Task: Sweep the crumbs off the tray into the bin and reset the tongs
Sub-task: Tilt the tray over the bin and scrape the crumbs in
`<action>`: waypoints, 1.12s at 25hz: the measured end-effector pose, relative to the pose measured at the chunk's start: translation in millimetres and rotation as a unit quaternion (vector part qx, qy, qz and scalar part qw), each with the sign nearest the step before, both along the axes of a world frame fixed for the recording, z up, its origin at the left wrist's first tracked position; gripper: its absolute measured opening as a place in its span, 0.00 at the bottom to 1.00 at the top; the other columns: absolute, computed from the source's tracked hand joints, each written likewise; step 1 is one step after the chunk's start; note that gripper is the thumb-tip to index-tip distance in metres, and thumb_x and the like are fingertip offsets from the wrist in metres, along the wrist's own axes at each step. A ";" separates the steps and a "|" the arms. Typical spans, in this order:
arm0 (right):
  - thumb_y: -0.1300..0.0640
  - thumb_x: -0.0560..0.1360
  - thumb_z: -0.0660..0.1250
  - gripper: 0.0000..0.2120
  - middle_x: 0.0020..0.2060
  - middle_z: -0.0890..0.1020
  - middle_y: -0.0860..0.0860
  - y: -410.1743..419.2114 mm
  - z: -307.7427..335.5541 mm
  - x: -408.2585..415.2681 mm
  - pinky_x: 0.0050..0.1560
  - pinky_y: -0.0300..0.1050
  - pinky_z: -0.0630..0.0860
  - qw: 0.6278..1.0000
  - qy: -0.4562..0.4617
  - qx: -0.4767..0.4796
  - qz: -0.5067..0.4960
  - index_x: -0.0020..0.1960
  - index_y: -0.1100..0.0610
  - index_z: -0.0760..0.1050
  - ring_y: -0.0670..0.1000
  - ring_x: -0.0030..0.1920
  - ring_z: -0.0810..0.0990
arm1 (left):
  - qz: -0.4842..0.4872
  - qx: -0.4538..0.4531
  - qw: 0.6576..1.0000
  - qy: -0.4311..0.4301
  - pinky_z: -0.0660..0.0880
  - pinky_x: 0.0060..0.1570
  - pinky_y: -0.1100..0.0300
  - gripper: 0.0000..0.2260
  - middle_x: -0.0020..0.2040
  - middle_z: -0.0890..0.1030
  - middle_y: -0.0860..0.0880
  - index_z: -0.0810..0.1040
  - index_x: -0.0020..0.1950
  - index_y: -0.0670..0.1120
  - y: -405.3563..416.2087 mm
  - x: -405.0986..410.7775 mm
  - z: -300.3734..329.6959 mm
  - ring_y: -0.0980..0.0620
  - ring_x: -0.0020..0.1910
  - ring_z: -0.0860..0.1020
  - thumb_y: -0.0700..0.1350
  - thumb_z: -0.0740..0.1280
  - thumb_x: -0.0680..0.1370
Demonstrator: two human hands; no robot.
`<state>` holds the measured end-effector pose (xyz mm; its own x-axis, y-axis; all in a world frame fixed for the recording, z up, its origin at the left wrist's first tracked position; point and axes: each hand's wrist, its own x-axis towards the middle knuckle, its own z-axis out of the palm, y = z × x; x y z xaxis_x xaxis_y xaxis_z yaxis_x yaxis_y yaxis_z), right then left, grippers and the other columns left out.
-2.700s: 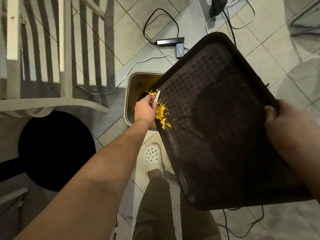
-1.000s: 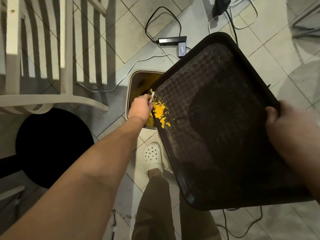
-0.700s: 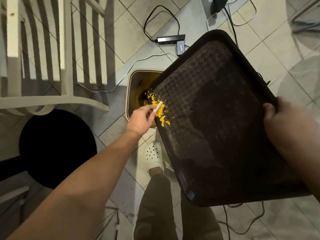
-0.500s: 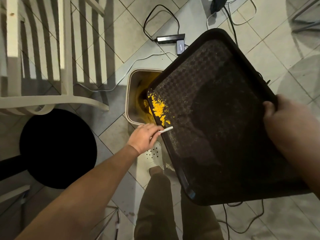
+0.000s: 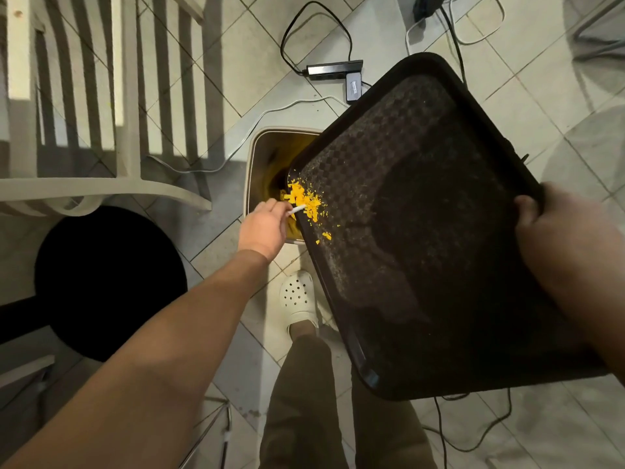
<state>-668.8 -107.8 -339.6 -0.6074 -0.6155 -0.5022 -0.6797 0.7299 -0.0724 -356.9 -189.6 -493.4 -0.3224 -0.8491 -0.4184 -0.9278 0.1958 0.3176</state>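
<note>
A dark tray [image 5: 422, 231] with a checkered surface hangs tilted over a beige bin [image 5: 257, 154] on the floor. Its low left corner sits above the bin's opening. My right hand [image 5: 568, 252] grips the tray's right rim. Yellow crumbs [image 5: 306, 201] are heaped at the low corner, with a few loose ones just below. My left hand [image 5: 265, 228] holds a small white stick-like tool [image 5: 298, 209], and its tip touches the crumb pile. More yellow bits lie inside the bin. No tongs are in view.
A white slatted chair [image 5: 111, 106] stands at the left. Below it is a round black stool seat [image 5: 108, 282]. Cables and a power strip [image 5: 334, 67] lie on the tiled floor beyond the bin. My leg and white clog [image 5: 299, 299] are under the tray.
My left hand drew back below the crumbs half a second ago and has now come up again, putting the white tool's tip into the pile. The tray has stayed tilted over the bin.
</note>
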 end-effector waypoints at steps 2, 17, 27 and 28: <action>0.51 0.80 0.55 0.13 0.49 0.77 0.66 0.8 0.3 1.5 0.47 0.56 0.72 1.000 0.002 0.001 -0.005 0.56 0.59 0.71 0.68 0.51 0.75 | -0.013 0.003 0.999 0.047 0.74 0.49 0.49 0.11 0.50 0.79 0.42 0.78 0.57 0.42 -1.8 -0.3 2.4 0.41 0.49 0.75 0.41 0.59 0.80; 0.52 0.80 0.55 0.14 0.49 0.77 0.67 3.7 5.2 3.0 0.50 0.59 0.72 1.000 0.005 -0.002 -0.002 0.58 0.60 0.71 0.69 0.52 0.75 | -0.046 0.038 0.998 0.020 0.73 0.58 0.51 0.13 0.56 0.76 0.44 0.76 0.61 0.43 -3.9 -10.5 6.6 0.43 0.55 0.76 0.42 0.57 0.81; 0.51 0.80 0.55 0.14 0.49 0.77 0.66 6.2 4.5 3.5 0.50 0.59 0.74 1.000 0.012 -0.007 -0.008 0.59 0.58 0.71 0.68 0.51 0.75 | -0.070 0.077 0.987 0.119 0.75 0.56 0.50 0.10 0.52 0.77 0.42 0.78 0.54 0.39 17.9 -6.9 0.7 0.42 0.49 0.77 0.39 0.58 0.80; 0.51 0.80 0.55 0.14 0.49 0.77 0.66 6.2 4.1 2.7 0.50 0.59 0.73 1.000 0.012 -0.008 -0.007 0.58 0.58 0.71 0.68 0.51 0.75 | -0.011 0.072 0.992 0.101 0.74 0.57 0.51 0.11 0.53 0.77 0.42 0.78 0.56 0.40 15.2 -6.7 -0.5 0.43 0.50 0.77 0.40 0.57 0.80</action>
<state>-666.1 -101.6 -335.5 -0.6280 -0.6150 -0.4768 -0.6710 0.7383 -0.0686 -363.6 -174.4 -493.9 -0.4296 -0.7772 -0.4597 -0.8380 0.1535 0.5236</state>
